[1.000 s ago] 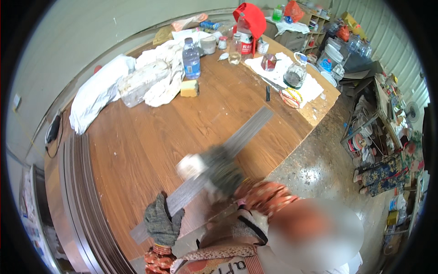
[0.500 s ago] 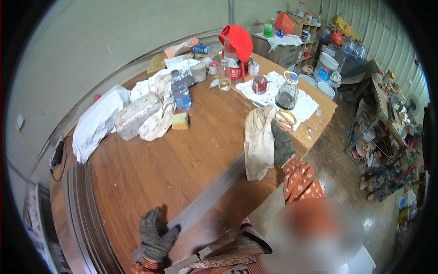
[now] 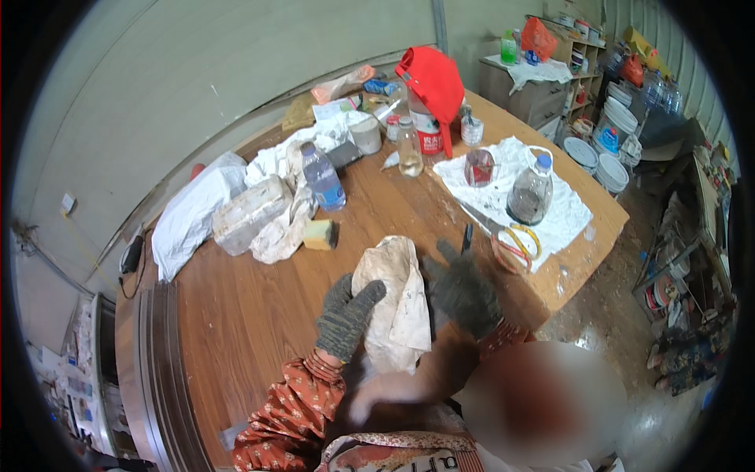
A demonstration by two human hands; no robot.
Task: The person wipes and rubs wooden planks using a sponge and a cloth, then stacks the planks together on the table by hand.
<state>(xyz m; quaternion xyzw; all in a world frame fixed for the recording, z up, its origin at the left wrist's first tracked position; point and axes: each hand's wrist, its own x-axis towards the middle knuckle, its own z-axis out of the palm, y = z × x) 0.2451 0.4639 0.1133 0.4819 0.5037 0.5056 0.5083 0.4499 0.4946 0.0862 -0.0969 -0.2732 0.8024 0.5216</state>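
A stained off-white cloth (image 3: 393,315) hangs upright over the near part of the wooden table. My left hand (image 3: 346,315), in a dark grey knit glove, grips its left side with the thumb across the front. Just right of the cloth is my right hand (image 3: 466,293), gloved alike and somewhat blurred. Its fingers are spread, and I see nothing in them. A slim dark stick-like object (image 3: 468,237) shows just past those fingertips. Near my left sleeve, the end of a grey strip (image 3: 231,437) lies on the table. A smeared brownish shape below the cloth cannot be made out.
Beyond the cloth are a yellow sponge (image 3: 318,234), a water bottle (image 3: 325,182) and a clear block-like container (image 3: 253,214). A jug of dark liquid (image 3: 531,193) stands on white cloth at right. Dark strips (image 3: 161,370) line the left edge. A red cap (image 3: 432,82) tops a bottle.
My left hand has come up from the lower left and taken hold of the cloth. My right hand has let go of it. The cloth has shifted left and nearer; the view has turned slightly.
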